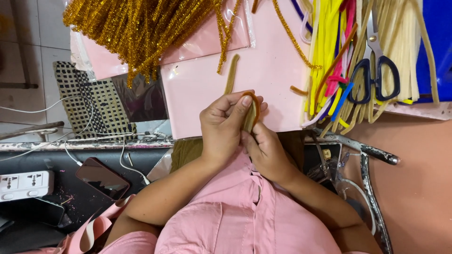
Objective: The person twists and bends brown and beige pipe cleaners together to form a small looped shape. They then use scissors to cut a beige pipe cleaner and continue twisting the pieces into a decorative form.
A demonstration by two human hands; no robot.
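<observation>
My left hand (223, 128) and my right hand (264, 149) meet over the near edge of a pink sheet (278, 80). Together they pinch a tan pipe cleaner (231, 75) whose free end points away from me. An orange pipe cleaner (255, 101) curls in a loop around the tan bundle at my left thumb tip. My right hand's fingers press the bundle from below and are partly hidden behind it.
A heap of gold tinsel stems (141, 28) lies at the far left. Yellow, cream, pink and blue stems (329, 61) fan out on the right with dark-handled scissors (376, 70) on top. A phone (102, 178), a white power strip (26, 185) and cables sit lower left.
</observation>
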